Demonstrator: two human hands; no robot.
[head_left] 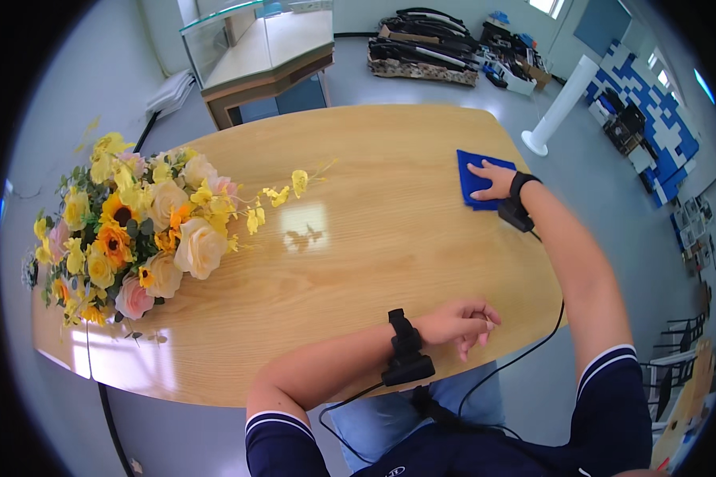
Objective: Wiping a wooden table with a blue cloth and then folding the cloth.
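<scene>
My right hand point(488, 179) lies on a folded blue cloth point(471, 163) near the far right edge of the wooden table point(374, 222), its fingers spread out flat over the fabric. Nearer to me, my left hand point(461, 324) hovers or rests at the table's front edge with loosely bent, separated fingers and nothing visible in it. Both wrists wear black strapped devices with cables.
A large bouquet of yellow, cream and pink flowers point(143, 234) covers much of the table's left side. Behind stand a glass display counter point(254, 63) and heaped black gear point(418, 60). A white column point(561, 103) stands beyond the right corner; chairs point(676, 342) are farther right.
</scene>
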